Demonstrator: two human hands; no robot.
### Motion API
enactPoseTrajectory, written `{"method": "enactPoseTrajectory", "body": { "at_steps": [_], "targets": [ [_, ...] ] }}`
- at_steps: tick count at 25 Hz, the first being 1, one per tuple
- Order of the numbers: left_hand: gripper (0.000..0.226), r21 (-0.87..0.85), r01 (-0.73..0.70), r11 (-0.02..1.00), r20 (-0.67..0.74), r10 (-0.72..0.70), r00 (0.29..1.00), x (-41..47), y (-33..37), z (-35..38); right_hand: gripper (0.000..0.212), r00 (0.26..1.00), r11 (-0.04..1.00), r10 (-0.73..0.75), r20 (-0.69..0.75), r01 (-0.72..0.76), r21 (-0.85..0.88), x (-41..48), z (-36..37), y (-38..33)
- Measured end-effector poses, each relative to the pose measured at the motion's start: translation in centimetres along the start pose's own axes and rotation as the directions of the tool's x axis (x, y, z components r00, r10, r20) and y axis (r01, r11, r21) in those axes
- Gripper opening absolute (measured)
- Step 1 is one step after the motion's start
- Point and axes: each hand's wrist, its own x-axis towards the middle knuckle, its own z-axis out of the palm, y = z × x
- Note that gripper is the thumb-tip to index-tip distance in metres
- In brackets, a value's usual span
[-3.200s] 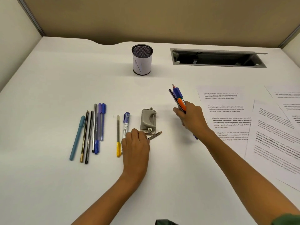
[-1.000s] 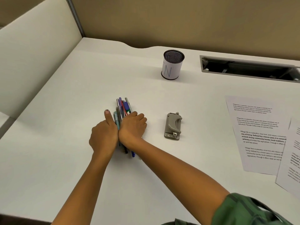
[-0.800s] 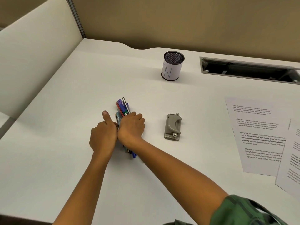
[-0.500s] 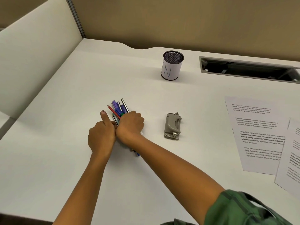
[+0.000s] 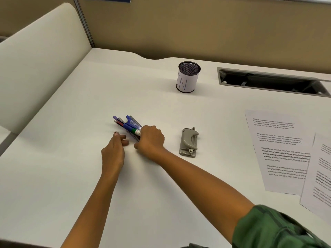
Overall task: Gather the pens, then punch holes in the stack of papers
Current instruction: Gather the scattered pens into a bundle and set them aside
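Note:
A bundle of several pens (image 5: 128, 124), mostly blue and purple, sticks out up and to the left from my right hand (image 5: 151, 140), which is closed around it just above the white desk. My left hand (image 5: 114, 149) rests flat on the desk beside it, fingers apart, a small gap away from the bundle. A grey hole punch (image 5: 189, 142) lies on the desk to the right of my right hand. Printed sheets of paper (image 5: 281, 151) lie spread out at the right, overlapping each other.
A black mesh pen cup (image 5: 188, 77) with a white label stands at the back. A grey cable slot (image 5: 270, 82) is cut into the desk at the back right. A beige partition (image 5: 35, 59) borders the desk on the left.
Both hands pressed the pens together into one bundle. Now my left hand has come off the bundle, and my right hand alone holds it, tilted further to the left.

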Motion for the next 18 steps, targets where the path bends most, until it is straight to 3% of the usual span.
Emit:
{"method": "enactPoseTrajectory", "body": {
  "at_steps": [2, 4, 6, 8, 11, 14, 18],
  "targets": [
    [0.048, -0.056, -0.012, 0.998, 0.050, 0.014, 0.999, 0.4, 0.3, -0.2, 0.040, 0.998, 0.991, -0.006, 0.069, -0.003, 0.133, 0.0, -0.9, 0.8],
    [0.047, -0.155, -0.032, 0.987, 0.126, 0.052, 0.991, 0.2, 1.4, -0.3, 0.035, 0.995, 0.955, -0.086, 0.043, 0.071, 0.289, -0.4, -1.7, 1.2],
    [0.047, -0.265, -0.150, 0.953, 0.172, 0.199, 0.965, -0.8, 2.9, -0.4, 0.028, 0.977, 0.842, -0.182, -0.106, 0.211, 0.497, -1.1, -2.2, 0.8],
    [0.051, -0.336, -0.332, 0.881, 0.182, 0.407, 0.895, -2.0, 4.6, -0.6, 0.020, 0.944, 0.665, -0.218, -0.247, 0.329, 0.671, -1.7, -2.7, 0.0],
    [0.050, -0.378, -0.459, 0.804, 0.163, 0.546, 0.822, -3.2, 7.1, -0.4, 0.017, 0.868, 0.548, -0.289, -0.405, 0.497, 0.673, -1.8, -3.1, -0.7],
    [0.053, -0.339, -0.458, 0.821, 0.095, 0.515, 0.852, -3.9, 8.2, 0.4, 0.015, 0.799, 0.487, -0.317, -0.510, 0.599, 0.636, -2.0, -1.9, -0.1],
    [0.052, -0.252, -0.437, 0.864, 0.109, 0.474, 0.874, -3.9, 6.8, 1.4, 0.024, 0.843, 0.385, -0.255, -0.473, 0.537, 0.750, -2.1, 0.4, 1.2]
  ]
}}
